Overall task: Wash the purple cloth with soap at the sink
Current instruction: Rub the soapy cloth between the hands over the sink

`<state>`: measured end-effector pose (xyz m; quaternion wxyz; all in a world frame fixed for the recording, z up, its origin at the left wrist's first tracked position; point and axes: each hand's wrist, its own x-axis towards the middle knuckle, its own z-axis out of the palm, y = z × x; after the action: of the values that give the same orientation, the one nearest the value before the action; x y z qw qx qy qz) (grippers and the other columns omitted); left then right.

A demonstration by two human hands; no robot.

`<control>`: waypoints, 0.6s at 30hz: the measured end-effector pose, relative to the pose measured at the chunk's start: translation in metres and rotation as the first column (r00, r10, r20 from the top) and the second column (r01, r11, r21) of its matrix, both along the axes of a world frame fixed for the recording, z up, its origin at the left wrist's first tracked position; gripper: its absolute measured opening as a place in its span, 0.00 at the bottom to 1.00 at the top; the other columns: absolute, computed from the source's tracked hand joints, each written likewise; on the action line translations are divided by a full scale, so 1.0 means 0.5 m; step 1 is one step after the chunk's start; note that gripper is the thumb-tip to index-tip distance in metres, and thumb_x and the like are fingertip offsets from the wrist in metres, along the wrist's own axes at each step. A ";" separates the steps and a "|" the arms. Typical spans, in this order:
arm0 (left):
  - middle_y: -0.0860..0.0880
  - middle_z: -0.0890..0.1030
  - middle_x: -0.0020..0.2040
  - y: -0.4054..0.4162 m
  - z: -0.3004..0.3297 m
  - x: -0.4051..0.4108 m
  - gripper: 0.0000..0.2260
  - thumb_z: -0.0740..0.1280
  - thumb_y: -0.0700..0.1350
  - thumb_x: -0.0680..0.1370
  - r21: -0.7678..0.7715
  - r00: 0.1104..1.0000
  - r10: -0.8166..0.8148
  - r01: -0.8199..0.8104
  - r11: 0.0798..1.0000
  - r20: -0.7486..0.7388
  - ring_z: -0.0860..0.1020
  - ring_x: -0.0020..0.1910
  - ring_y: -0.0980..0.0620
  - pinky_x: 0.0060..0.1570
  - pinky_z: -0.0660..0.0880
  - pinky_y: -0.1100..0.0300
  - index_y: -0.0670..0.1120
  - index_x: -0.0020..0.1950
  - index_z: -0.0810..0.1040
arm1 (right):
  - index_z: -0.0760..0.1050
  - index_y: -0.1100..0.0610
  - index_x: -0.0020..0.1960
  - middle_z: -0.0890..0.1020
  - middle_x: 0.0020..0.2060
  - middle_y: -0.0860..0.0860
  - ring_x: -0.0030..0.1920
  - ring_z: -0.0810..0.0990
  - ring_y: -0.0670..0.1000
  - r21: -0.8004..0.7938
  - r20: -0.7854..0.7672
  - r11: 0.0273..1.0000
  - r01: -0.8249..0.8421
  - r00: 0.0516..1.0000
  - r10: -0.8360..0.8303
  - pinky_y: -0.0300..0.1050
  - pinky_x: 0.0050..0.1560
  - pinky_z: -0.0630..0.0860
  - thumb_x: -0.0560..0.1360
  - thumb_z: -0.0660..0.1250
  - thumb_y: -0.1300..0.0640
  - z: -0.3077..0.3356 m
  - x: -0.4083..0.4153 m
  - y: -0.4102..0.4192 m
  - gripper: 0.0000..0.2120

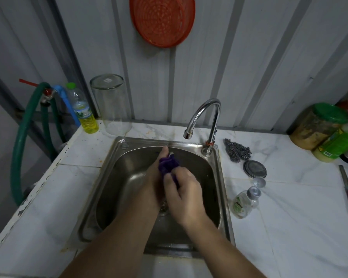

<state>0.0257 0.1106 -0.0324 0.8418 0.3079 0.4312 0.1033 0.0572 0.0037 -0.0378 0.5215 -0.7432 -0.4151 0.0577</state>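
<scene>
Two hands over sink (117, 157): left hand (155, 177), right hand (182, 195) grip purple cloth (168, 164).

marble counter (289, 207), scourer (238, 150), perhaps soap bottle (244, 202)

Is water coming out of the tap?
No, nothing runs from the tap spout, while both hands hold the purple cloth over the sink below it.
</scene>
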 end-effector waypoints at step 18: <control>0.50 0.71 0.20 0.008 -0.012 0.038 0.23 0.64 0.53 0.79 0.087 1.000 0.010 -0.009 0.996 -0.009 0.73 0.19 0.53 0.34 0.69 0.56 0.47 0.25 0.70 | 0.74 0.55 0.34 0.79 0.32 0.50 0.35 0.77 0.51 -0.074 0.146 0.986 0.151 0.979 -0.139 0.51 0.36 0.76 0.79 0.57 0.44 0.006 0.005 0.020 0.21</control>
<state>0.0446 0.1145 -0.0383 0.8251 0.3425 0.4318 0.1244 0.0598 0.0139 -0.0348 0.4619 -0.7950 -0.3928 -0.0154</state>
